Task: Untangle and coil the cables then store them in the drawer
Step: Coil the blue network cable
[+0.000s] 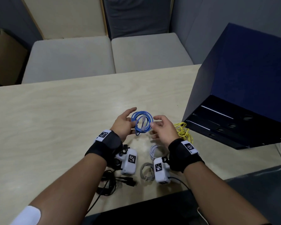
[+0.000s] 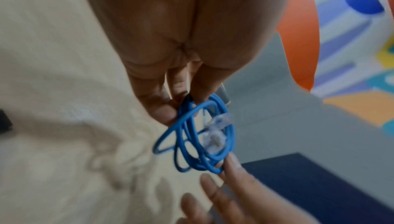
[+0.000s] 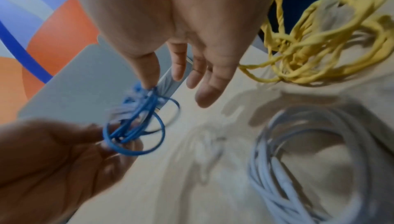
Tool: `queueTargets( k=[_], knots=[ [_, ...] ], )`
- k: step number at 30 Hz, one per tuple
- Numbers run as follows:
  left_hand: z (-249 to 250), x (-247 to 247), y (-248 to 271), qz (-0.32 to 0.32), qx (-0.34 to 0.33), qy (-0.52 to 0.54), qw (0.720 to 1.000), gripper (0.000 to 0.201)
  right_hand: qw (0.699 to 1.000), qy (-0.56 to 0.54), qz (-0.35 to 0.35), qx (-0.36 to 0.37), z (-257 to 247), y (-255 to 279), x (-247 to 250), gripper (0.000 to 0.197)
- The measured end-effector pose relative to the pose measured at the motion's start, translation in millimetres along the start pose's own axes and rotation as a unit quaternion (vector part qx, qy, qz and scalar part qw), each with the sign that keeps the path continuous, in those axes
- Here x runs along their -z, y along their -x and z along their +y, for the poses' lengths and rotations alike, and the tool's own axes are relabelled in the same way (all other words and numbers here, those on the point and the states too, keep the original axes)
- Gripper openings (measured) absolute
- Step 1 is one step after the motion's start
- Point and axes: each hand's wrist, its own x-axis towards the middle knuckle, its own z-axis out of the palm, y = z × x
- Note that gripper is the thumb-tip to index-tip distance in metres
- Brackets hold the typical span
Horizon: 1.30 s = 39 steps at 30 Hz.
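Observation:
A blue cable point(image 1: 143, 120), wound into a small loose coil with clear plugs, hangs above the table between both hands. My left hand point(image 1: 130, 120) pinches one side of the coil point(image 2: 187, 126) between thumb and fingers. On the opposite side my right hand point(image 1: 152, 123) touches the coil point(image 3: 147, 109) with an index fingertip point(image 3: 149, 82), its other fingers straight and spread. A tangled yellow cable point(image 1: 183, 130) lies just right of the right hand. The navy drawer unit point(image 1: 243, 88) stands at the right, its drawer fronts closed.
A white coiled cable point(image 1: 153, 151) and a grey one point(image 1: 146, 172) lie under my right wrist. A black cable bundle point(image 1: 110, 181) sits by the table's point(image 1: 55, 120) near edge. Two cushioned seats point(image 1: 107, 54) stand beyond the far edge.

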Motion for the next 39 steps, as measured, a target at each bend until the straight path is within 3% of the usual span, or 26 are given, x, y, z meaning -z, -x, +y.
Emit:
queueTargets(
  k=[5, 8, 10, 13, 16, 19, 22, 26, 30, 35, 39],
  knots=[
    [11, -1, 22, 0.016, -0.061, -0.030, 0.998, 0.041, 0.995, -0.044, -0.063, 0.058, -24, 14, -9, 0.006],
    [19, -1, 33, 0.034, -0.088, -0.044, 0.995, 0.040, 0.994, -0.059, -0.044, 0.076, -33, 22, -16, 0.012],
    [26, 1, 40, 0.038, -0.103, -0.033, 0.993, 0.038, 0.995, -0.066, -0.042, 0.059, -40, 28, -20, 0.026],
    [36, 5, 46, 0.049, -0.134, -0.016, 0.990, 0.035, 0.986, -0.087, -0.144, 0.007, -52, 40, -25, 0.043],
    [42, 11, 49, 0.064, -0.151, -0.010, 0.986, 0.035, 0.964, -0.182, -0.193, 0.000, -65, 49, -28, 0.022],
    [47, 18, 54, 0.062, -0.170, -0.037, 0.983, 0.024, 0.967, -0.181, -0.176, 0.028, -74, 50, -32, 0.010],
    [52, 26, 61, 0.030, -0.180, -0.098, 0.978, 0.028, 0.976, -0.142, -0.157, 0.045, -80, 49, -38, 0.009],
    [56, 34, 63, 0.032, -0.194, -0.168, 0.966, 0.030, 0.985, -0.005, -0.115, 0.126, -86, 47, -43, 0.014],
    [67, 42, 64, 0.023, -0.166, -0.107, 0.980, 0.013, 0.979, 0.058, -0.084, 0.175, -96, 50, -48, 0.013],
    [74, 47, 66, 0.107, -0.223, -0.159, 0.956, 0.012, 0.979, -0.014, -0.104, 0.173, -108, 61, -56, 0.021],
    [71, 48, 67, 0.153, -0.259, -0.151, 0.942, 0.017, 0.978, 0.002, -0.087, 0.190, -110, 63, -62, 0.010]
  ],
)
